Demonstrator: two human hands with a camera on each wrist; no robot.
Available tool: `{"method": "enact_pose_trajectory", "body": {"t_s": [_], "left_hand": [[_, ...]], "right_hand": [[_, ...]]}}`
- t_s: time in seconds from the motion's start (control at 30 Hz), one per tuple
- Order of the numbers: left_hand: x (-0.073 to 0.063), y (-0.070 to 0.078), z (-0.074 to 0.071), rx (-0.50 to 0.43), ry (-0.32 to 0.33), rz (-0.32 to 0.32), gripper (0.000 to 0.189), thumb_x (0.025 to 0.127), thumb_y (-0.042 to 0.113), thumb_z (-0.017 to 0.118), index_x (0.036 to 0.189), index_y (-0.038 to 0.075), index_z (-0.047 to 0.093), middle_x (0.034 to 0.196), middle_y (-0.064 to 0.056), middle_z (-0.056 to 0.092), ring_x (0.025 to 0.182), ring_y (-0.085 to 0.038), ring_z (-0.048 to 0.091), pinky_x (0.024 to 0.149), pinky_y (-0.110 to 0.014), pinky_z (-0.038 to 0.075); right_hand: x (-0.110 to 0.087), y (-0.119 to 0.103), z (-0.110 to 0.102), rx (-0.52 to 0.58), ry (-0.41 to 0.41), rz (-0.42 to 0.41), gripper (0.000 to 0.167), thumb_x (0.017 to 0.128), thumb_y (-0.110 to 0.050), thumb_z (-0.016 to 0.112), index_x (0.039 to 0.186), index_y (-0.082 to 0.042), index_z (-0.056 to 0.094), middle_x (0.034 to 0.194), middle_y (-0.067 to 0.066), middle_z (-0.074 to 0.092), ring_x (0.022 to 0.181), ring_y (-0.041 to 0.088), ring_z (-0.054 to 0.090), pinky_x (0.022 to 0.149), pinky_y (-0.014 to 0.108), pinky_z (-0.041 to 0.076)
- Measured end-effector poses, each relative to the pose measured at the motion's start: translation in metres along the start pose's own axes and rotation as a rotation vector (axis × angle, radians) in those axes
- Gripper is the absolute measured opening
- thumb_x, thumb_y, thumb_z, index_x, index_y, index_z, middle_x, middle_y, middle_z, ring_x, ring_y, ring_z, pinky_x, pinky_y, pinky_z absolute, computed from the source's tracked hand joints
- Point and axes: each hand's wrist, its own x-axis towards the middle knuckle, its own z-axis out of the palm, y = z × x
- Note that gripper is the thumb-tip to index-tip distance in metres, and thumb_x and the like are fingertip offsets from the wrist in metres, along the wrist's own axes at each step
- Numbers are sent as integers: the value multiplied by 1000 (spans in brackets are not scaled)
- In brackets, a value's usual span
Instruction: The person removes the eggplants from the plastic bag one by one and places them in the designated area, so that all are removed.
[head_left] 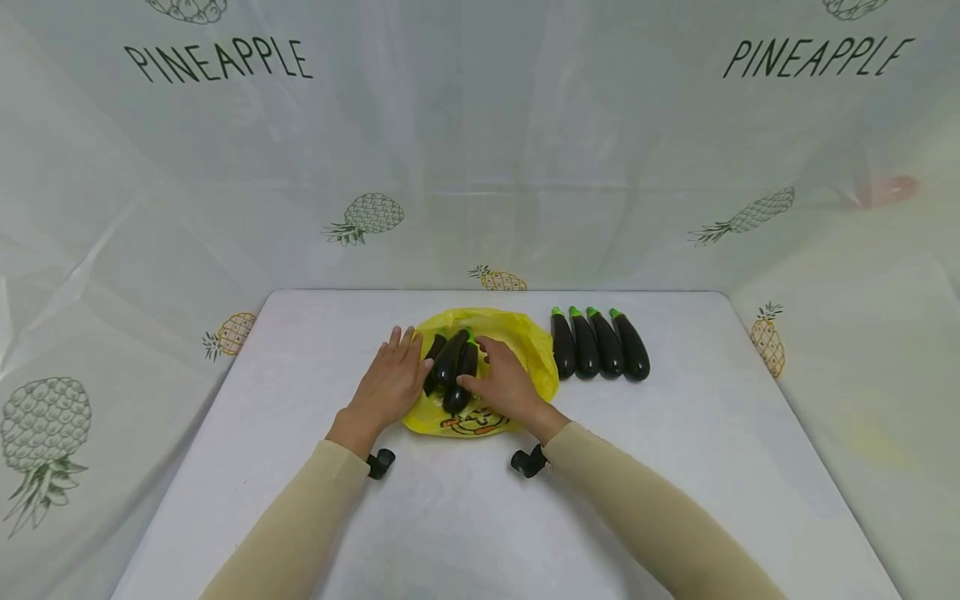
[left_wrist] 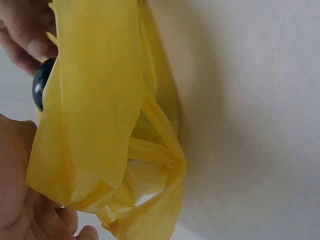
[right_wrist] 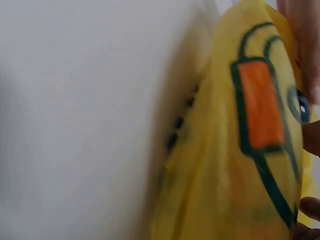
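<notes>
A yellow plastic bag (head_left: 536, 346) with a printed figure lies on the table, its mouth spread wide. Inside it are three dark eggplants (head_left: 450, 358), partly hidden by the hands. My left hand (head_left: 390, 379) rests along the bag's left side with fingers fairly straight, next to the leftmost eggplant. Thumb and fingers of my right hand (head_left: 510, 385) are curled round the rightmost eggplant (head_left: 457, 397), which lies tilted with its green stem away from me. In the left wrist view the bag (left_wrist: 95, 100) covers most of that eggplant (left_wrist: 42, 85).
Right of the bag, several eggplants (head_left: 587, 346) lie side by side in a row, green stems toward the back. The white table (head_left: 450, 525) stands before a pineapple-printed sheet (head_left: 495, 125).
</notes>
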Motion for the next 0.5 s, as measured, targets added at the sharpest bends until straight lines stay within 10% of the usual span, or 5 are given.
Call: {"method": "enact_pose_trajectory", "body": {"t_s": [0.5], "left_hand": [[-4,-2,-1,15,9,6,65,116,39,35,164,-4,28,174,-23,21,164,-40,8,132,-57,15]], "right_hand": [[1,8,2,-17,-17,56,80,94,-33,81,160,-7,41,157,18,47,138,33,54,117,49,47]]}}
